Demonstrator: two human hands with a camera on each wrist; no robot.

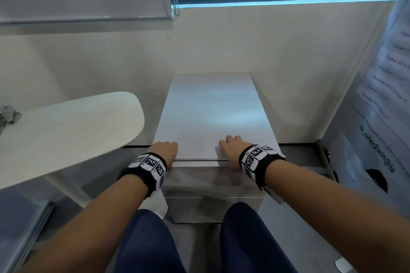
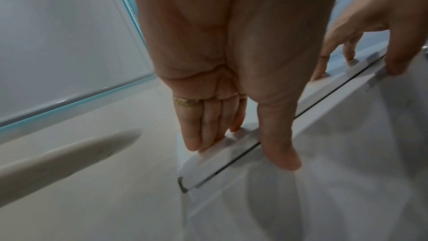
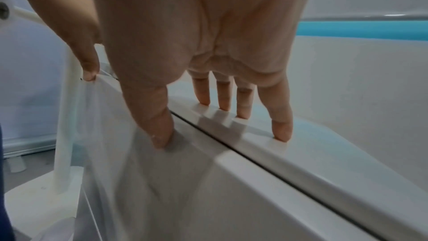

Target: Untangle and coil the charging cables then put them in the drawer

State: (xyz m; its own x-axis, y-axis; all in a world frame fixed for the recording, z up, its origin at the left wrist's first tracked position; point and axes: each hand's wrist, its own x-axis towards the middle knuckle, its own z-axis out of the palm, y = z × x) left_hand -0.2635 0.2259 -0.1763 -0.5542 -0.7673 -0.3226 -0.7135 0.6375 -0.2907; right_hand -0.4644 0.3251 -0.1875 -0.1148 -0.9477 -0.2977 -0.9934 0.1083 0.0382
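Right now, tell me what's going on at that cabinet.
A seated person has both hands on the front top edge of a low white drawer cabinet. The left hand and right hand each lay their fingers on the cabinet top while the thumbs press on the top drawer front below the thin gap. The drawer looks closed or nearly so. No charging cables show in any view. A white table stands to the left.

2 hands point(image 1: 165, 150), 1 drawer unit point(image 1: 213, 113), 1 table point(image 1: 66, 126).
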